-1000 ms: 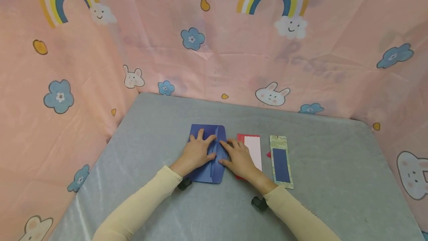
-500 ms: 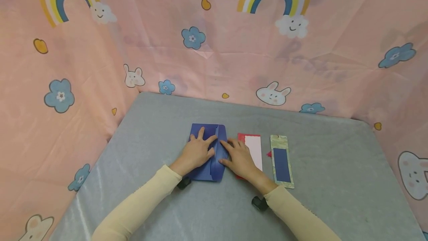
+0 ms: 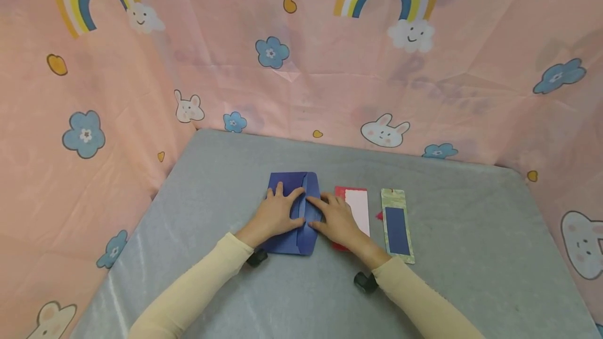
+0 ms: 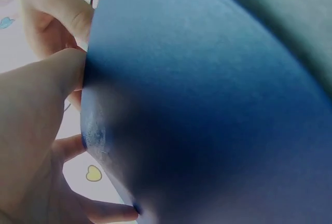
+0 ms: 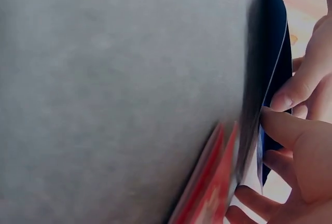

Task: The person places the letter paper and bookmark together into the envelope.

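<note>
A blue paper envelope [image 3: 283, 245] lies on the table, its flap [image 3: 308, 242] on the right side, next to a lengthwise fold. My left hand [image 3: 275, 213] rests spread on its body, thumb and index fingertips reaching the fold. My right hand [image 3: 336, 221] touches the flap with thumb and index fingertips, the other fingers by its outer edge. The left wrist view is mostly filled by the envelope [image 4: 233, 105], with fingertips along its edge. In the right wrist view, the envelope [image 5: 275, 73] shows nearly edge-on, my right thumb and fingers at it.
Partly under my right forearm lies a red card [image 3: 339, 192] with a white panel [image 3: 358, 208]. Further right is a narrow green patterned card [image 3: 393, 199] with a blue panel [image 3: 397, 232] and a small red piece [image 3: 379, 216] beside it. A pink printed curtain [image 3: 301, 93] surrounds the grey table [image 3: 226, 171].
My right fingertips have shifted slightly left, further onto the flap. My left thumb has stretched out to the fold. The envelope and cards stay nearly in place.
</note>
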Demonstrator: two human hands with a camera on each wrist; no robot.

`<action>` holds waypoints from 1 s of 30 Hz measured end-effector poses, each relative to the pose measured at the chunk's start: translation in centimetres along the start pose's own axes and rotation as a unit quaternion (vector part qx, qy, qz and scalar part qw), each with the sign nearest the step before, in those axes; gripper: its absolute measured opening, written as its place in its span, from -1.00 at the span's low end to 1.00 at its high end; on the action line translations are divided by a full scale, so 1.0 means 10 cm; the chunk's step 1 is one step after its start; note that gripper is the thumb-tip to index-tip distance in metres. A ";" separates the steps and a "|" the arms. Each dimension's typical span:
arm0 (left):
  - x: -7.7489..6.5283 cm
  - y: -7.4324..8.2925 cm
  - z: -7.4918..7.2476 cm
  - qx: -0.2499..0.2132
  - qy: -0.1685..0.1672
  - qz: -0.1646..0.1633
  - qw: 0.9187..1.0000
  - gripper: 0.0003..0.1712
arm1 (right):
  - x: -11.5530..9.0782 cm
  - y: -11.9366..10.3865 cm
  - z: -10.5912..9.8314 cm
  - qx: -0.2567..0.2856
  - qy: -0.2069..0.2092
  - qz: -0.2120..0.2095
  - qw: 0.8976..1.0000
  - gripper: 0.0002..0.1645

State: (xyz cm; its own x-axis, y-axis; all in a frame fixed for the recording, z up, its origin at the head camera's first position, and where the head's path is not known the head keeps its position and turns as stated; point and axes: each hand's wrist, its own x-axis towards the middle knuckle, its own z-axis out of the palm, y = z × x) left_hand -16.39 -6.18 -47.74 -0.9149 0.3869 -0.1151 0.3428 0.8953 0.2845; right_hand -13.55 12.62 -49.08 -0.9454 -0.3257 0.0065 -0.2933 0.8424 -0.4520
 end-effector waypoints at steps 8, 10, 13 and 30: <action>-0.01 -0.05 -0.02 -0.016 0.012 0.011 1.000 -0.15 | 0.11 -0.09 -0.01 0.055 0.012 0.019 0.998 -0.31; -0.02 -0.07 -0.03 -0.025 0.012 0.011 1.000 -0.16 | 0.14 -0.10 -0.01 0.071 0.021 0.025 0.997 -0.33; -0.03 -0.09 -0.04 -0.040 0.007 0.007 0.999 -0.17 | 0.16 -0.10 0.00 0.083 0.025 0.033 0.996 -0.35; -0.05 -0.06 -0.05 -0.040 0.028 -0.013 0.999 -0.10 | 0.17 -0.03 0.02 0.111 0.030 0.035 0.993 -0.36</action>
State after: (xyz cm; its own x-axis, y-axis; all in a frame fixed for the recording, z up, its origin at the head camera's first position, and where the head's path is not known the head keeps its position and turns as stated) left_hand -16.27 -7.03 -47.42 -0.9342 0.3496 -0.0705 0.3034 0.8830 0.3581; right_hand -15.02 11.71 -49.11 -0.9712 -0.2375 0.0185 -0.1941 0.7441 -0.6392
